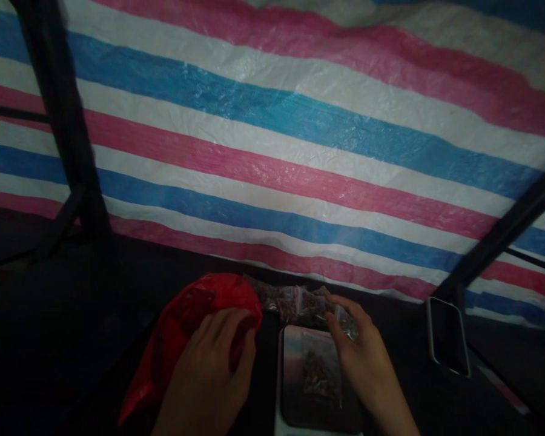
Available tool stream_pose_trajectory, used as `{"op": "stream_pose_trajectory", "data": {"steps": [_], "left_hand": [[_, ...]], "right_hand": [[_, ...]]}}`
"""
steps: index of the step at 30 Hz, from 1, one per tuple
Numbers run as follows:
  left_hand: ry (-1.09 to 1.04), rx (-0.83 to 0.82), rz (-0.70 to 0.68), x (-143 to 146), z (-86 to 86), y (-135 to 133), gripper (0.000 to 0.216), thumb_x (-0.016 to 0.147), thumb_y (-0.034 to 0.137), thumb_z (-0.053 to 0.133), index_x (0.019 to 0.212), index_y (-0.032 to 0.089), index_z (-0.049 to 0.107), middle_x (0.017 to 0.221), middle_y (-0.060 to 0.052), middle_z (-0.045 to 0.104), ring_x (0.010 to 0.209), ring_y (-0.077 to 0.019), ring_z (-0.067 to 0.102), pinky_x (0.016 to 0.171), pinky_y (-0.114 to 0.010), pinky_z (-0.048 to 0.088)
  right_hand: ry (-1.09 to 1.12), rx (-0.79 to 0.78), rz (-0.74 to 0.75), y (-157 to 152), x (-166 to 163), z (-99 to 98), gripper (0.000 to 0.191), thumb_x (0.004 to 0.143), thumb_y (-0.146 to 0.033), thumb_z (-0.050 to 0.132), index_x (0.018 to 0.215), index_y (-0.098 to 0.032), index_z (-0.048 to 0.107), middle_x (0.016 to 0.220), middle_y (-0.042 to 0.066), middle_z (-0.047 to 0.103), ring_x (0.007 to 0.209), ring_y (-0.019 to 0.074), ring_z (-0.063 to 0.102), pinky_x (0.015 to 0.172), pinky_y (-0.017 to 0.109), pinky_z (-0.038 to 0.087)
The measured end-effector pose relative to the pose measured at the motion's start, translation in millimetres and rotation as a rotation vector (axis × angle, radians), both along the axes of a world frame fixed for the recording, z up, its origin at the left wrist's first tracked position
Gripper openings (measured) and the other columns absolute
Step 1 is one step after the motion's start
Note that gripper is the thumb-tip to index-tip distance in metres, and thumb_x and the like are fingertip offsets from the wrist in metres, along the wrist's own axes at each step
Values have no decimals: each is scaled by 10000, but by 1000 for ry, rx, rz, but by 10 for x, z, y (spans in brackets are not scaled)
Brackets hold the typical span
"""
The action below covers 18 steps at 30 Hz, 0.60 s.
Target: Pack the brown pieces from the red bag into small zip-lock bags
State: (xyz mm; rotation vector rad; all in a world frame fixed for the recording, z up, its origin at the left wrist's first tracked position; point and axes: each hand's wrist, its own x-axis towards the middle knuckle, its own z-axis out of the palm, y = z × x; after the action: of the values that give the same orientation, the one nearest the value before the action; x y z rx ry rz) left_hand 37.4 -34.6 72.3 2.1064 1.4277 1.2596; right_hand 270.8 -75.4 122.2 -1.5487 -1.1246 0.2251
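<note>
Counting 1 red plastic bag, 1 flat scale, 1 filled zip bag on its platform, 1 smartphone at right. Pile of small zip bags behind scale: overlapping, no exact count. Left hand half-curled at red bag's mouth, grip can't tell. Right hand at pile, thumb and forefinger apart. Hands separate.

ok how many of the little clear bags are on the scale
1: a clear bag on the scale, near the right hand. More small bags are bunched just beyond the scale, overlapping, so some there may be hidden.
</note>
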Motion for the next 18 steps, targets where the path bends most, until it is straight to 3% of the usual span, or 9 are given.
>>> {"op": "stream_pose_trajectory", "data": {"steps": [3, 7, 11, 14, 18], "left_hand": [[307, 20, 28, 20, -82, -10, 374, 957, 274, 510, 1218, 215, 771, 1258, -120, 805, 1182, -408, 704, 1049, -630, 494], [520, -20, 22, -11, -103, -8, 391, 973, 229, 499, 1241, 244, 782, 1241, -73, 827, 1198, -386, 729, 1053, -613, 522], [490, 56, 40, -36, -103, -15, 337, 950, 233, 530, 1144, 245, 805, 1093, -62, 863, 1005, -336, 803, 933, -533, 592], [404, 248, 77, -26, -90, -53, 247, 911, 254, 583, 1034, 232, 796, 994, -53, 868, 901, -327, 808, 863, -516, 592], [248, 519, 96, -12, -1, -121, 218, 971, 209, 503, 975, 209, 721, 942, -75, 836, 871, -304, 758, 870, -483, 543]], "right_hand": [[-24, 2, -85, -19, 34, 28, 348, 774, -491, 679, 976, -245, 820, 1097, 116, 810, 1110, 360, 694, 1061, 555, 466], [8, 62, -301, -78, 143, 33, 375, 770, -474, 612, 964, -210, 796, 1028, 109, 809, 1003, 331, 721, 952, 490, 525], [123, 105, -403, -129, 204, 77, 393, 725, -501, 621, 924, -199, 773, 981, 106, 810, 923, 310, 733, 852, 441, 546], [163, 123, -451, -168, 238, 131, 405, 678, -520, 642, 894, -201, 768, 971, 108, 809, 937, 320, 728, 877, 458, 535], [168, 141, -471, -238, 309, 170, 388, 646, -495, 671, 883, -204, 768, 965, 97, 798, 980, 329, 720, 960, 487, 504]]}}
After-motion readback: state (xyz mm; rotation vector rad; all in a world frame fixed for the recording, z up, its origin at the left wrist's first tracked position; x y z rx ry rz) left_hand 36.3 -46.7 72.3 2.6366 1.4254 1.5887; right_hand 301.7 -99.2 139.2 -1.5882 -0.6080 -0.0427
